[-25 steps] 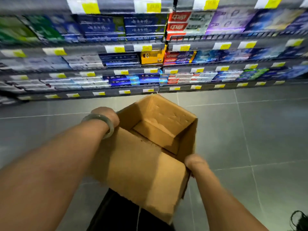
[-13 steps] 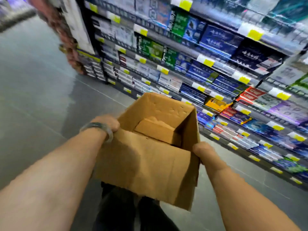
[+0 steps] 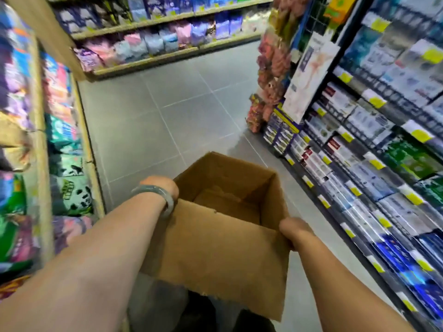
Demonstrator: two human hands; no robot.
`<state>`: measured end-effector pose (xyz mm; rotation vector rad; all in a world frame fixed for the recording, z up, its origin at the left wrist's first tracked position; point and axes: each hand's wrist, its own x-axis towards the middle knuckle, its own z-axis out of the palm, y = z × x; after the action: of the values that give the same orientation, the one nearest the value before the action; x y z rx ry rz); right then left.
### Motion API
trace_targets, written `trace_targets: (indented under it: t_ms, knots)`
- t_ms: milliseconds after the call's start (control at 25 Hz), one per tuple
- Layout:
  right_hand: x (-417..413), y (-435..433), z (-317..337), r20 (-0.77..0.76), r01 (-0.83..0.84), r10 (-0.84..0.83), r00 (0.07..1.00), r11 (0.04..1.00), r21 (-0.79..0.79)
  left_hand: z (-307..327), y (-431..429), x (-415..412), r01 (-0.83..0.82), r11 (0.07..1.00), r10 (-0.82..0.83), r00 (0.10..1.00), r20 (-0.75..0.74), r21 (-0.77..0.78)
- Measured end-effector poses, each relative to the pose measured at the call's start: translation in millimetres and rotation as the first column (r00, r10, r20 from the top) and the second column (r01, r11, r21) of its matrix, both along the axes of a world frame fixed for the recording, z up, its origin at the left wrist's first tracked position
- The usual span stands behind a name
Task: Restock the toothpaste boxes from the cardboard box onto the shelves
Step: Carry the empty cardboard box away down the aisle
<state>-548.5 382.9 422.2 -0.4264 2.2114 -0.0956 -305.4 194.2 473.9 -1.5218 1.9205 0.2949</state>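
I carry an open brown cardboard box [image 3: 215,248] in front of me with both hands. My left hand [image 3: 160,185], with a grey-green bangle on the wrist, grips its left wall. Gripping the box's right near corner is my right hand [image 3: 293,230]. Inside the box I see only bare cardboard and a folded bottom flap; no toothpaste boxes show. Toothpaste boxes [image 3: 374,168] fill the dark shelves [image 3: 335,207] on my right, each shelf edged with yellow price tags.
Wooden shelves [image 3: 42,149] of colourful soft packs run along my left and across the far end [image 3: 165,34]. A hanging rack of pink packets [image 3: 271,75] stands at the right shelf's end. Grey floor tiles [image 3: 167,111] stretch down the aisle ahead.
My view has swung left, from facing the toothpaste shelves to looking down the aisle. The box stays held in both hands in the same grip.
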Motion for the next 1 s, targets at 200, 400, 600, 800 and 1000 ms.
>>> trace_targets:
  t_ms: [200, 400, 600, 800, 1000]
  knots:
    - [43.1, -145.3, 0.1, 0.010, -0.165, 0.165, 0.986, 0.986, 0.022, -1.8, -97.7, 77.1, -0.188, 0.982, 0.187, 0.982, -0.039, -0.022]
    - [61.5, -304.0, -13.5, 0.033, -0.281, 0.281, 0.959, 0.960, 0.008, -18.5, -197.1, 117.6, -0.346, 0.938, 0.346, 0.938, -0.012, -0.017]
    - [72.3, -455.8, 5.1, -0.007, -0.462, 0.463, 0.886, 0.886, 0.037, -15.2, -312.1, 138.0, -0.413, 0.910, 0.415, 0.908, -0.055, 0.034]
    - [95.7, -609.6, 20.7, -0.011, -0.623, 0.624, 0.781, 0.780, 0.047, -19.2, -414.0, 172.8, -0.592, 0.803, 0.593, 0.784, -0.186, 0.064]
    - [134.1, -735.6, 9.1, -0.038, -0.647, 0.646, 0.762, 0.762, -0.021, -32.0, -516.7, 210.4, -0.690, 0.723, 0.678, 0.701, -0.222, 0.028]
